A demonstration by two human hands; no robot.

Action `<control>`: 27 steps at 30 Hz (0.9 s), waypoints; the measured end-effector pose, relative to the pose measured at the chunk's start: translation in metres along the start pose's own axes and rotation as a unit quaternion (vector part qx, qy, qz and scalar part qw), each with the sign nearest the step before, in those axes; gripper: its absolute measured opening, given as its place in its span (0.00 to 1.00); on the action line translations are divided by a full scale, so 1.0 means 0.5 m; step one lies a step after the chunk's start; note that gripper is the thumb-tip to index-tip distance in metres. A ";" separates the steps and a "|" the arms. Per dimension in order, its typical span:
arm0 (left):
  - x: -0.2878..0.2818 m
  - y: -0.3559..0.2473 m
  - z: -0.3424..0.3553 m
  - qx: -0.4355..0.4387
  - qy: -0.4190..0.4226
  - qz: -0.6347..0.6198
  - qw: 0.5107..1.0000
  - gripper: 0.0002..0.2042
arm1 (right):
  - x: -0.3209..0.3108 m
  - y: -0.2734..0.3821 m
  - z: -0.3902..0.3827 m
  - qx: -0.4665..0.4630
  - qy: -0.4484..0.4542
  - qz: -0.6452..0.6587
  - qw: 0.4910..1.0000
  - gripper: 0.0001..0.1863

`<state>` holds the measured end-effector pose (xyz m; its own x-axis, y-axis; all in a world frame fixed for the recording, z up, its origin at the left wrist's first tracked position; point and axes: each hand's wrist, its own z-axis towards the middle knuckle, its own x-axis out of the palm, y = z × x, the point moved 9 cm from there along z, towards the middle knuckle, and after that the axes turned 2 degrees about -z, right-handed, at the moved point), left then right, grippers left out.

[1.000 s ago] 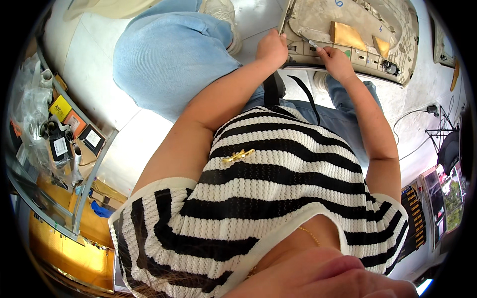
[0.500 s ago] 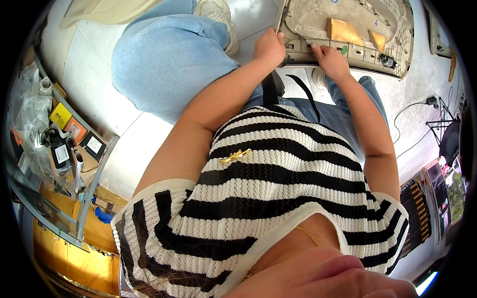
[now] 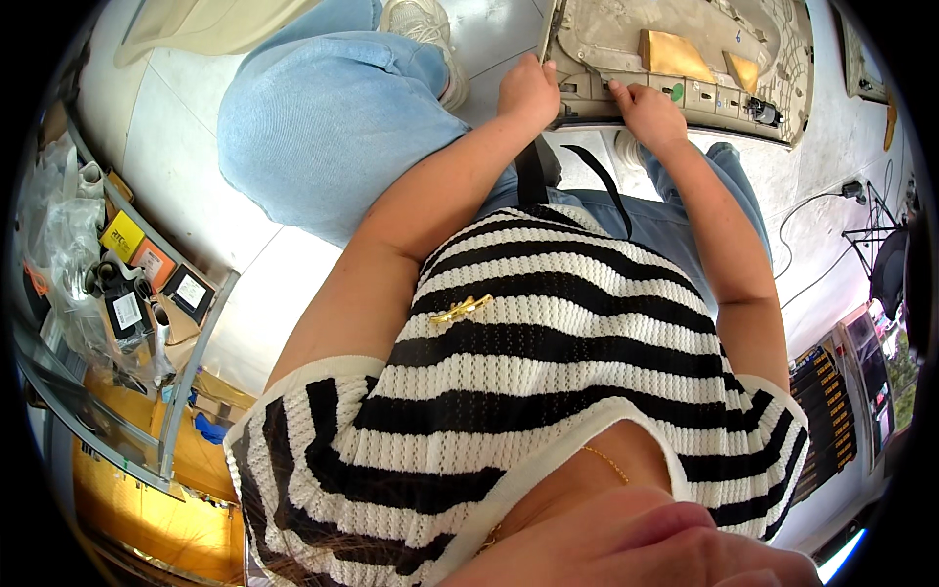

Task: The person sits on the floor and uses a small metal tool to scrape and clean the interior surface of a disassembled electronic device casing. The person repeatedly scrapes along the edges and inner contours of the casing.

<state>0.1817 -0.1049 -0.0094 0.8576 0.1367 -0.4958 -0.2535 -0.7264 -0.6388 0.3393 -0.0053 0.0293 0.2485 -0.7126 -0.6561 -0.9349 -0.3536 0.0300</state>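
Note:
A beige car door panel (image 3: 626,44) lies tilted in front of me, its ribbed back side facing up. Two yellow foam pads (image 3: 677,56) and a green dot are on it, and a small black part (image 3: 764,112) sits near its right corner. My left hand (image 3: 529,95) is closed around the panel's left edge, close to the near corner. Along the near edge, my right hand (image 3: 649,117) grips the panel with the thumb on top and the fingers curled under, out of sight.
A glass-fronted case (image 3: 166,430) with boxes and plastic bags stands at the left. Another beige panel (image 3: 186,27) lies at the far left. On the right are a black wire stand (image 3: 871,235) with a cable and stacked dark boxes (image 3: 824,421). Pale tiles (image 3: 176,127) cover the floor.

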 end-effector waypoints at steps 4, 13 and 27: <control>-0.001 -0.001 -0.001 -0.006 0.004 0.004 1.000 0.18 | -0.001 0.004 -0.006 0.002 0.006 -0.008 1.000 0.31; -0.006 -0.008 -0.004 0.006 -0.008 0.006 1.000 0.15 | -0.002 0.004 -0.006 0.018 -0.009 -0.024 0.999 0.32; -0.009 -0.024 -0.011 0.028 -0.006 0.006 1.000 0.14 | -0.003 -0.005 -0.016 0.035 -0.037 -0.023 0.998 0.31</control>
<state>0.1831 -0.1006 0.0037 0.8491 0.1355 -0.5105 -0.2891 -0.6898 -0.6638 0.3435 -0.0082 0.0361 0.2748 -0.6493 -0.7092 -0.9390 -0.3399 -0.0527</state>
